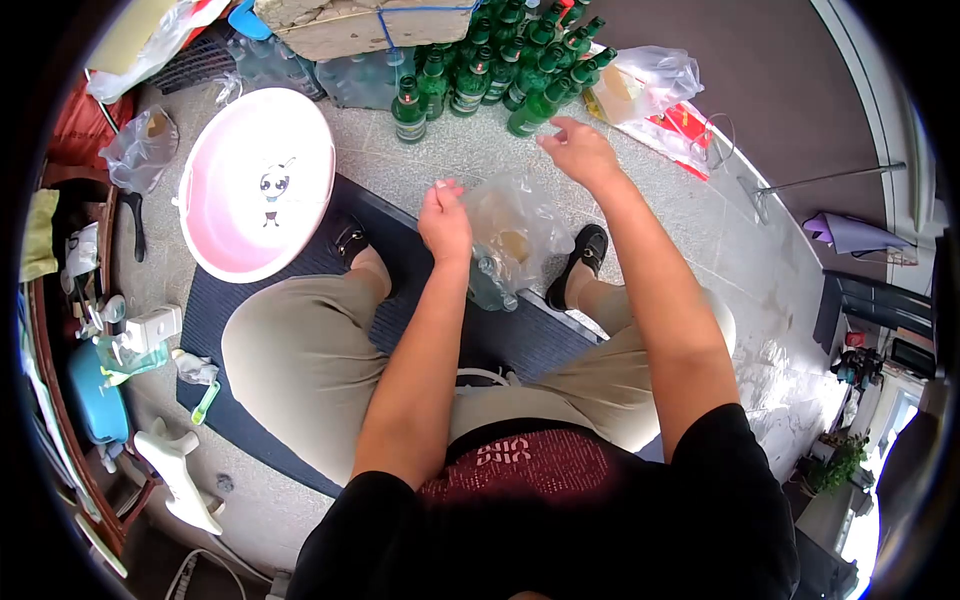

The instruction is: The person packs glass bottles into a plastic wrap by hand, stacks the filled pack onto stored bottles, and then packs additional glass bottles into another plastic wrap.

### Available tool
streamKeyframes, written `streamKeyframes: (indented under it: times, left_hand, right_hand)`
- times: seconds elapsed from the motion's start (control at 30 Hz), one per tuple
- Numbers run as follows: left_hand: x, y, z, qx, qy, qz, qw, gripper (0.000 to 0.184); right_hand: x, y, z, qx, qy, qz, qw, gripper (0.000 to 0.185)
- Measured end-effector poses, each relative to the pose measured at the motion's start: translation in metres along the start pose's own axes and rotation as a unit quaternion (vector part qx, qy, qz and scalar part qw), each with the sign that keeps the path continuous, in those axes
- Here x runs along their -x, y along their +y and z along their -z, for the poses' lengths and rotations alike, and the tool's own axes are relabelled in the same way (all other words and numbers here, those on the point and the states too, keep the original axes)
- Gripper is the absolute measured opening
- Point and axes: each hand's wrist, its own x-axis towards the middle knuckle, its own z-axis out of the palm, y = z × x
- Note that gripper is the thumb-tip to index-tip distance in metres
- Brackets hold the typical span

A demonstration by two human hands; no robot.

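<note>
My left hand (pixel 445 222) is above the dark mat's edge, left of a clear plastic bag (pixel 512 222), its fingers curled together; what they hold, if anything, is too small to name. My right hand (pixel 580 152) reaches forward near the green bottles, fingers apart and nothing seen in them. Just beyond it a green bottle (pixel 533 110) leans at the front of the group. Another green bottle (pixel 409 112) stands upright at the group's left front. Between my feet, clear bottles (pixel 491 284) lie partly under the bag.
A pink basin (pixel 232 190) with a cartoon figure is at the left. Behind the bottles sits a pale block (pixel 350 25) with blue cord. Red and white packaging (pixel 680 135) lies at the right by the wall. A white stool-like object (pixel 178 470) is at the lower left.
</note>
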Motion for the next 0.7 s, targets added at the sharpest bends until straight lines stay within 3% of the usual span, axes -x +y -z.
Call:
streamKeyframes:
  times: [0.03,0.1,0.2,0.27,0.33,0.37,0.47,0.53,0.63,0.7]
  left_hand:
    - [-0.013,-0.004,0.003,0.013,-0.017,0.036,0.999,0.033]
    - [-0.035,-0.013,0.010,0.009,-0.068,0.085,0.994,0.035]
    - [-0.050,-0.027,0.012,-0.066,-0.101,0.084,0.989,0.037]
    - [-0.052,-0.032,0.013,-0.059,-0.141,0.122,0.981,0.036]
    - [-0.051,-0.036,0.013,-0.048,-0.181,0.162,0.969,0.035]
    - [-0.051,-0.038,0.013,-0.050,-0.188,0.147,0.970,0.033]
    - [-0.047,-0.043,0.013,-0.045,-0.181,0.128,0.974,0.033]
    - [-0.049,-0.040,0.010,-0.038,-0.162,0.114,0.979,0.035]
    - [-0.044,-0.038,0.010,-0.086,-0.105,0.046,0.990,0.032]
    - [-0.040,-0.029,0.003,0.009,-0.079,0.042,0.996,0.031]
  right_hand:
    - [-0.030,0.007,-0.001,0.044,0.117,0.005,0.992,0.062]
    - [-0.087,0.023,-0.005,0.081,0.185,-0.015,0.979,0.076]
    - [-0.139,0.029,-0.017,0.068,0.140,-0.031,0.987,0.081]
    - [-0.155,0.033,-0.025,0.044,0.146,-0.016,0.988,0.074]
    - [-0.147,0.025,-0.016,0.087,0.061,-0.006,0.994,0.060]
    - [-0.150,0.033,-0.030,0.146,0.093,0.014,0.985,0.045]
    - [-0.136,0.050,-0.040,0.242,0.080,0.040,0.966,0.047]
    - [-0.112,0.049,-0.026,0.188,0.044,0.008,0.981,0.041]
    - [-0.057,0.033,0.015,0.152,0.106,0.035,0.982,0.040]
    - [-0.005,0.019,0.053,0.180,0.097,0.086,0.975,0.039]
